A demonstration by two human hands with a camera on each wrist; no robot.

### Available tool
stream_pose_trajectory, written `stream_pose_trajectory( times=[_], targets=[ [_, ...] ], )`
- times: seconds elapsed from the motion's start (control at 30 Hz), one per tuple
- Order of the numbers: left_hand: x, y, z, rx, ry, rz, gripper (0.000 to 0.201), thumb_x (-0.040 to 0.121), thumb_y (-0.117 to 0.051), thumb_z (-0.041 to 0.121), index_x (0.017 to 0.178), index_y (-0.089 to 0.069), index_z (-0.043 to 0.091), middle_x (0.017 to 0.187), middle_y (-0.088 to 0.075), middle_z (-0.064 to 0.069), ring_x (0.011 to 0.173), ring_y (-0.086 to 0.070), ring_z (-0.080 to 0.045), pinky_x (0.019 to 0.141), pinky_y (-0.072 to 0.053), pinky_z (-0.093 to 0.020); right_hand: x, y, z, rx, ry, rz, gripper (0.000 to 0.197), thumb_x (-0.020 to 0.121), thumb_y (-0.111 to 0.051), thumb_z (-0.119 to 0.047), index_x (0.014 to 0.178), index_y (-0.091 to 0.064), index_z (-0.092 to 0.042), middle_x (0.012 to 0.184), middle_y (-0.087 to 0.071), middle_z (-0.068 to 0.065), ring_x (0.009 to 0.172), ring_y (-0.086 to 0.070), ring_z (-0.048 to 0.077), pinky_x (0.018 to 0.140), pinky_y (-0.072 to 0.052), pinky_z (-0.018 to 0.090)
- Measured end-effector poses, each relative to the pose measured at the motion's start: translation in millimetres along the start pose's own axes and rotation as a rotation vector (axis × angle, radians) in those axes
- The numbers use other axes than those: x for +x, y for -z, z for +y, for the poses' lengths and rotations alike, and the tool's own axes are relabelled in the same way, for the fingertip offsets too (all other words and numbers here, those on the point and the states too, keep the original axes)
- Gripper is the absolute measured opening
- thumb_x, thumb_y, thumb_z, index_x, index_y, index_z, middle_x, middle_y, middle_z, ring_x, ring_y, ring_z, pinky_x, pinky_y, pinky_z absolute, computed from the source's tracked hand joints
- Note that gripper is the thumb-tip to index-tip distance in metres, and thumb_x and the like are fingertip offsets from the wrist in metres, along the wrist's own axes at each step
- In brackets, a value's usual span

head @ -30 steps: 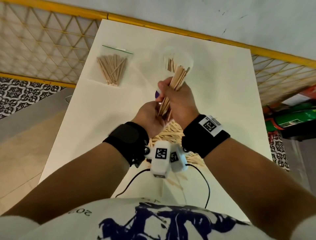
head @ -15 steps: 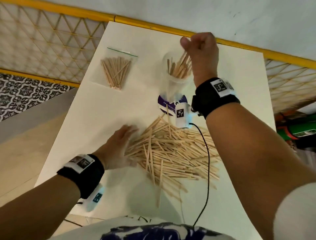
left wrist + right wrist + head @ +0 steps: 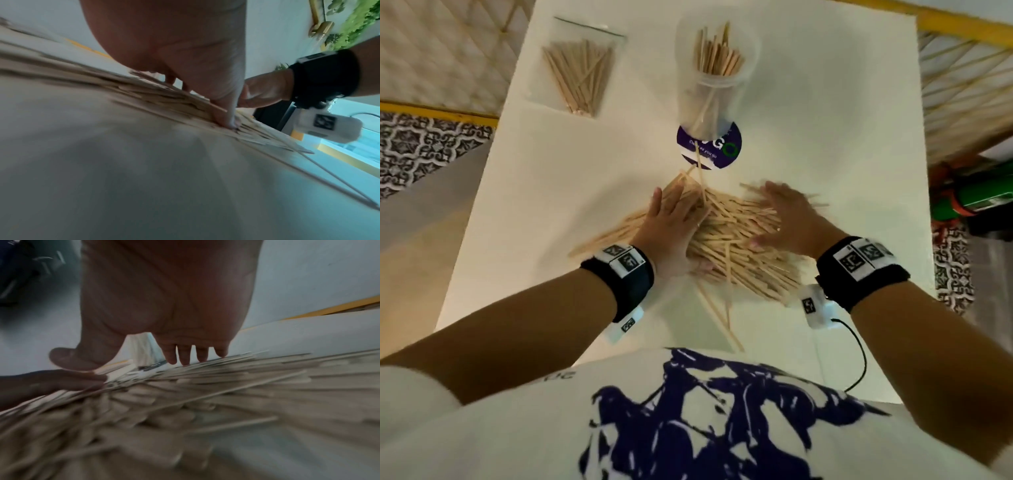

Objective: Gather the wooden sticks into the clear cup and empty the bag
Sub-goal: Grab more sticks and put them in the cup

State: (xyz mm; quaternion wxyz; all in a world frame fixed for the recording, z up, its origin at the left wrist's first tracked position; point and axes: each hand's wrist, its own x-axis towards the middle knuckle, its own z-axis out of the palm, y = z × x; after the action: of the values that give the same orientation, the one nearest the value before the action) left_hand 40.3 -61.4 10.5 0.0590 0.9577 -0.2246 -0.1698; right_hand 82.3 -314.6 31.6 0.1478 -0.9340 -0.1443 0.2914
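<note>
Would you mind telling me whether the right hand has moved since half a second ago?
Yes. The right hand has come down from above the clear cup toward the person, and now rests flat on the loose sticks.

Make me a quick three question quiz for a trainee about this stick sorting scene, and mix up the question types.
1. True or false: the clear cup already holds some wooden sticks.
2. Multiple choice: where is the plastic bag of sticks? A) left of the cup, B) under the right hand, C) inside the cup.
3. Fill in: both hands lie with straight fingers on the loose ____ of sticks on the white table.

Key: 1 true; 2 A; 3 pile. The left hand presses its near left side, the right hand its right side; neither has a grip on any stick.
</note>
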Motion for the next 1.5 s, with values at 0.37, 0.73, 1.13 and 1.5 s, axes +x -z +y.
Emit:
stream_pose_trajectory(
  times=[0.37,0.73,1.13,1.5],
  targets=[
    [4,18,-22,-0.205,0.221,-0.004,0.124,0.059,-0.065,0.075,0.152,-0.001,0.022,0.159,-0.009,-0.012,0.144,-0.014,-0.035,0.115,-0.014,-0.052,-4,7,0,-0.148,-0.047,0.124,0.103,0.069,-0.078,-0.049,0.149,-0.024,-0.013,0.141,-0.038,0.016,0.129,-0.035,0.035,0.106,-0.035,0.048],
    [15,22,-29,-0.126,0.3,0.089,0.054,0.089,-0.06,0.027,0.138,-0.043,0.01,0.128,-0.048,-0.015,0.118,-0.043,-0.037,0.097,-0.035,-0.047,21,19,-1,-0.183,-0.074,-0.011,0.041,0.09,-0.059,-0.017,0.125,-0.045,-0.002,0.124,-0.045,0.02,0.118,-0.045,0.039,0.096,-0.039,0.042],
    [2,42,-37,-0.368,0.28,0.171,0.024,0.095,-0.049,0.021,0.112,-0.048,0.004,0.105,-0.061,-0.022,0.096,-0.057,-0.043,0.081,-0.048,-0.048,12,61,3,0.12,-0.118,-0.012,0.017,0.093,-0.05,-0.01,0.107,-0.04,-0.011,0.094,-0.055,0.013,0.082,-0.054,0.03,0.072,-0.042,0.039],
    [-8,69,-37,-0.839,0.509,0.317,0.014,0.099,-0.037,0.025,0.093,-0.04,0.012,0.089,-0.058,-0.004,0.084,-0.056,-0.028,0.07,-0.041,-0.031,5,70,-28,1.008,-0.136,0.204,0.018,0.077,-0.046,-0.001,0.078,-0.048,-0.019,0.059,-0.041,0.002,0.052,-0.036,0.017,0.053,-0.033,0.031]
  ],
)
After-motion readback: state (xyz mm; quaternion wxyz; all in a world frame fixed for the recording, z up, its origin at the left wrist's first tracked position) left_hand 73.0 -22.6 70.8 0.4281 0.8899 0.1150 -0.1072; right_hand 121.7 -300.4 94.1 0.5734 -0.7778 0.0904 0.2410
